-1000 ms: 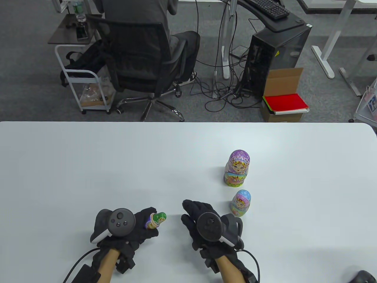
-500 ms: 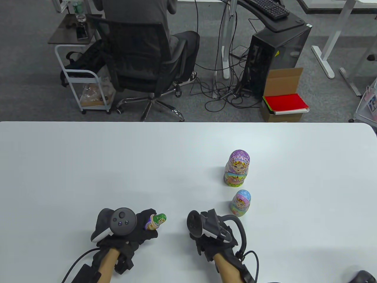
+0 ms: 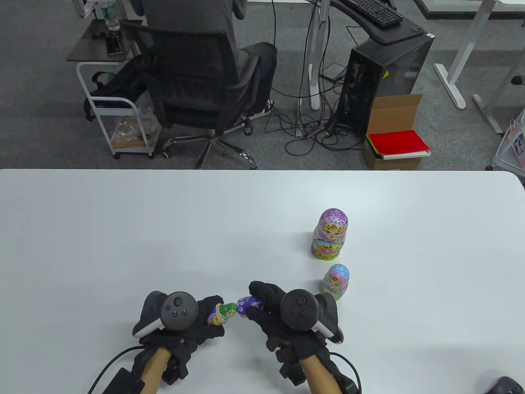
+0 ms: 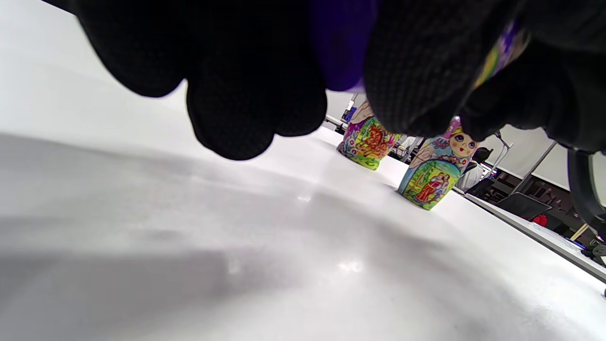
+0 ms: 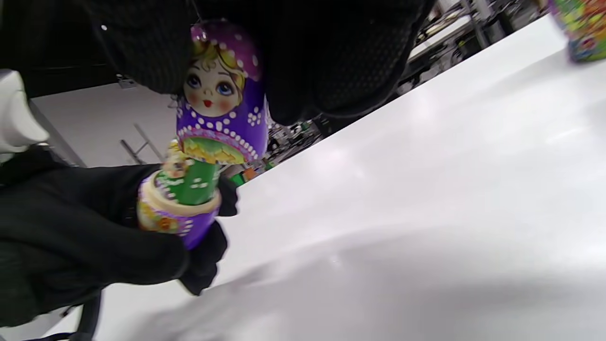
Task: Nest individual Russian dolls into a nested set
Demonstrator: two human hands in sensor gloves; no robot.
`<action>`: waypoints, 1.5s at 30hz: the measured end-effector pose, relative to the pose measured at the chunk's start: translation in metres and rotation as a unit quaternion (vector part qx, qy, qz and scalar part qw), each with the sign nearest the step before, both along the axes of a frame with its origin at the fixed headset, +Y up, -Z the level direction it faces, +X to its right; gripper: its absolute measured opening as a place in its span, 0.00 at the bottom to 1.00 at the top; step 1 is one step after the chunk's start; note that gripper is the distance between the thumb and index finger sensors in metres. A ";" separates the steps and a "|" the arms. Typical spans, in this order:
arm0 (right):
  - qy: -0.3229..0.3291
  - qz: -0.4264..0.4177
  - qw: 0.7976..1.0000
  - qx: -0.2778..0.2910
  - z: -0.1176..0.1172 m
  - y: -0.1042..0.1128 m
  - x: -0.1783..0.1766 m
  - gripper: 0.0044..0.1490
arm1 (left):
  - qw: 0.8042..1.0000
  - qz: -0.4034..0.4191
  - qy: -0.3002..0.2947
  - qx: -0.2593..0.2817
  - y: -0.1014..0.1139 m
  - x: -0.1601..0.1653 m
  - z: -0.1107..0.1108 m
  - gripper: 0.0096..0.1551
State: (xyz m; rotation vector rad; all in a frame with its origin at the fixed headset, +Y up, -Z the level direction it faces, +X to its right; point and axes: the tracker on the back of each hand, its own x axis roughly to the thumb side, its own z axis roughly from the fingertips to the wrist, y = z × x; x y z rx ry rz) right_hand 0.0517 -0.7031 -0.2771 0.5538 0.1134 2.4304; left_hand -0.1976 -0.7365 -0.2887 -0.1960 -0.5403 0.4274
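though the white counter (image 3: pixel 123 230) looks smooth and slick, with an office chair (image 3: pixel 197 82) and computer tower (image 3: pixel 381 78) beyond, two closed dolls stand on it: the large doll (image 3: pixel 330 234) and the blue doll (image 3: pixel 336 282). small, light, glossy shells, best pinched at the sides. left hand (image 3: pixel 192 324) grips the purple base (image 5: pixel 177 215) holding a green doll (image 5: pixel 191 182); right hand (image 3: pixel 279 316) holds the purple top (image 5: pixel 220 109) over it

white table (image 3: pixel 123 230) | office chair (image 3: pixel 197 78) | PC tower (image 3: pixel 381 78) | cardboard box (image 3: pixel 393 123)
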 end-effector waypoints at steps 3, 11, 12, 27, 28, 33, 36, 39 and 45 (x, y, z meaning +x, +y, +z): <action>0.018 -0.018 1.000 -0.008 0.001 -0.002 -0.005 0.39 | 1.000 0.005 -0.005 -0.001 0.001 0.002 0.001 0.46; 0.029 -0.028 0.999 -0.015 0.003 -0.007 -0.014 0.39 | 1.000 0.015 -0.014 0.001 0.003 0.005 0.003 0.46; 0.030 -0.030 0.999 -0.016 0.003 -0.007 -0.014 0.39 | 1.000 0.017 -0.015 0.001 0.003 0.006 0.003 0.46; 0.003 -0.069 0.997 -0.020 0.004 -0.007 -0.014 0.38 | 0.999 0.025 -0.005 0.047 0.008 0.008 0.008 0.46; 0.001 -0.069 0.997 -0.021 0.004 -0.007 -0.013 0.38 | 0.998 0.025 -0.004 0.050 0.008 0.008 0.009 0.46; -0.014 -0.075 0.997 -0.018 0.005 -0.007 -0.013 0.38 | 0.997 0.021 0.001 0.070 0.011 0.011 0.011 0.46; -0.023 -0.077 0.997 -0.015 0.005 -0.007 -0.013 0.38 | 0.996 0.019 0.005 0.086 0.013 0.013 0.013 0.45; -0.030 -0.072 0.997 0.002 0.007 -0.006 -0.013 0.38 | 0.995 0.018 0.007 0.096 0.015 0.016 0.016 0.45; -0.002 0.071 0.990 0.122 0.015 0.001 -0.023 0.39 | 0.997 0.041 -0.022 0.059 0.013 0.019 0.017 0.45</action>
